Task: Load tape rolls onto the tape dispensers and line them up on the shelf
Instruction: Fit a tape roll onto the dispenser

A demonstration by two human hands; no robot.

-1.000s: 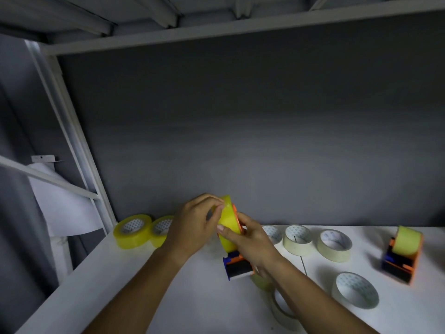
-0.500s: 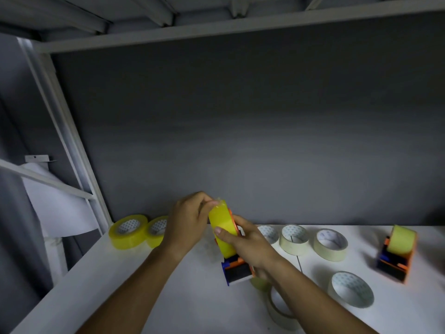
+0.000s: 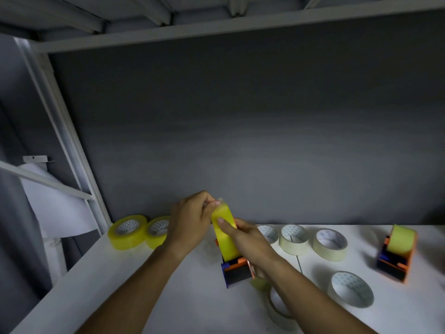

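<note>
Currently, the yellow tape roll (image 3: pixel 225 233) sits upright on the tape dispenser (image 3: pixel 237 271), between both hands: left hand (image 3: pixel 192 219) pinches its top edge; right hand (image 3: pixel 248 242) grips its side above the shelf (image 3: pixel 144 285).

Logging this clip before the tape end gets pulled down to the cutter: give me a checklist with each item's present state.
1. Yellow roll seated on the dispenser: ok, it stands upright in it.
2. Right hand steadies roll and dispenser: ok.
3. Left hand pinches the tape end at the roll's top: cannot tell, too blurred.
4. Cutter end free: cannot tell.
5. Loaded dispenser at right out of the way: ok.
6. Spare yellow rolls apart from the work: ok.
</note>
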